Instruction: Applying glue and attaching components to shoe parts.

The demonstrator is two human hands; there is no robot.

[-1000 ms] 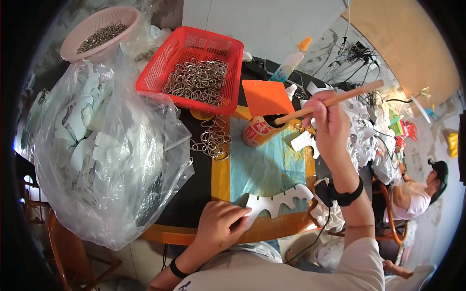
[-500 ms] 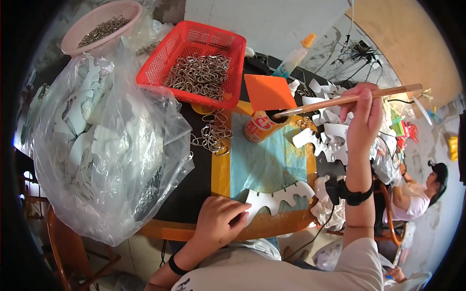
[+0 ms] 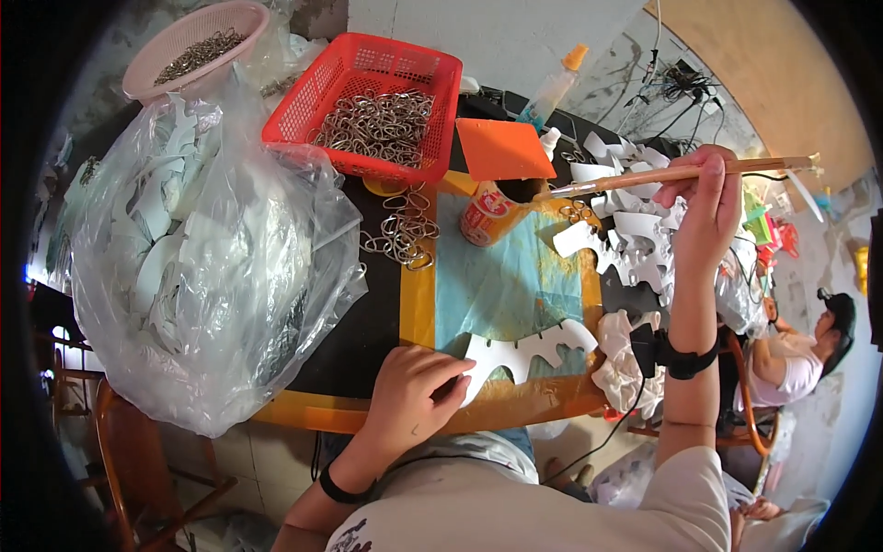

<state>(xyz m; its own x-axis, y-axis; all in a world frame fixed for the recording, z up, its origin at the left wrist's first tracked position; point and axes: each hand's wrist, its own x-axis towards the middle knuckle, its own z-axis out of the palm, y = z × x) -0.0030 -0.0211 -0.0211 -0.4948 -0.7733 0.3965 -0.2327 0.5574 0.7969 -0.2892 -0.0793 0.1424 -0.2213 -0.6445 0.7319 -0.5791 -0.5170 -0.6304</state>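
Steadying a strip (image 3: 522,358), holding a brush (image 3: 635,179).
My left hand (image 3: 414,391) is touching the strip's left end, seemingly anchoring it; whether fingers are pinching, I can't tell. It's lying rightward of them. The brush's tip is hovering by the cup (image 3: 486,219), perhaps against drips, my right hand's (image 3: 708,201) fingers clamping its handle.

I have low, open room across the middle of the blue sheet (image 3: 487,294), between the can (image 3: 486,217) and the white cutout (image 3: 520,359). The left hand (image 3: 416,391) fills the cutout's left end. Leftward, loose rings (image 3: 405,230), the bulging bag (image 3: 221,267) and the red basket (image 3: 368,164) block me. Behind the can stands an orange card (image 3: 504,149); rightward, the brush (image 3: 635,181) in the right hand (image 3: 706,193) bars the air above the heaped white pieces (image 3: 635,225).
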